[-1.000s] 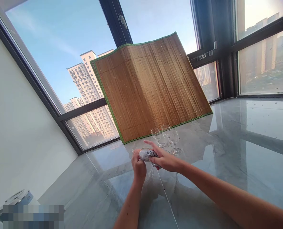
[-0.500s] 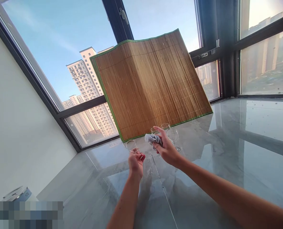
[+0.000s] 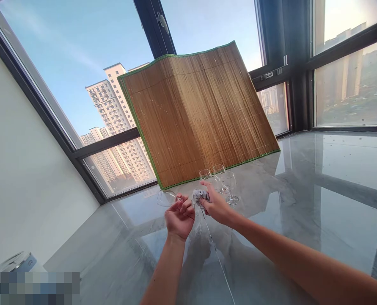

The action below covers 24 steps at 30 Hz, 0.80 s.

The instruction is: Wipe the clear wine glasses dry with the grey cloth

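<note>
Left hand [image 3: 180, 215]: grip closed about the stem end of a wine glass [image 3: 165, 198], now tipped sideways, bowl leftward; half a second ago the bowl rose above the fingers. Right hand [image 3: 218, 206] clutches grey cloth [image 3: 201, 197], lower than before. Clear glasses [image 3: 229, 181] stand beyond on the surface [image 3: 118, 245], contents indiscernible.

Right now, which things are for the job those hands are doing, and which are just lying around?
For the job:
glass, tipped sideways in the left hand
grey cloth, bunched in the right hand
probably the standing glasses nearby

Just there:
bamboo mat, propped before the window
blue-and-white thing, lower left, too hidden to name
</note>
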### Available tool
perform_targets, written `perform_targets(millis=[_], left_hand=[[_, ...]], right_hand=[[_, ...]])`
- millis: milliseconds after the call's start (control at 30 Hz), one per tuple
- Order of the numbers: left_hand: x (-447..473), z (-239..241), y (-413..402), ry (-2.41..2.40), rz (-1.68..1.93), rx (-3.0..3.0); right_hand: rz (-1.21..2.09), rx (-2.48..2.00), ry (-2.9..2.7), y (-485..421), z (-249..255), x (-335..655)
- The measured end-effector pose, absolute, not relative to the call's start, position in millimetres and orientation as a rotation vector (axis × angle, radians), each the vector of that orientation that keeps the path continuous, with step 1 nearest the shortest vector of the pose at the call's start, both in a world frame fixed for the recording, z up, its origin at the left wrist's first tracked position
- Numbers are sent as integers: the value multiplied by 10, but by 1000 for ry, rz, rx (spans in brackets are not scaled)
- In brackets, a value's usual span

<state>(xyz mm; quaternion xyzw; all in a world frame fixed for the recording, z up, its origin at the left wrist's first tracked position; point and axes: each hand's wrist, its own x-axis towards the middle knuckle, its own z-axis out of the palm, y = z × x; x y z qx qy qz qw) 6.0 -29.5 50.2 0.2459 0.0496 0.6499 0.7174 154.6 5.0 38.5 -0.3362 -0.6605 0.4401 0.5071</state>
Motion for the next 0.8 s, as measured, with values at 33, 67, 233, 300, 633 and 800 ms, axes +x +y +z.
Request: perform_targets(millis=[33, 67, 233, 300, 633, 800], left_hand=[[59, 499, -291, 113, 1439, 545], [57, 497, -287, 114, 1438, 541], [21, 501, -267, 122, 1458, 510], [2, 507, -261, 127, 1477, 504], [398, 370, -302, 567, 1259, 690], [700, 226, -369, 670, 1092, 833]], right_hand=[[1142, -838, -1562, 15, 418, 1549], [1213, -865, -1536, -17, 448, 1552], [1442, -860, -1460, -95, 509, 1576], [1473, -805, -1413, -100, 537, 1594], [145, -610, -1212, 155, 971, 2222], [-80, -1029, -997, 708, 695, 2640]])
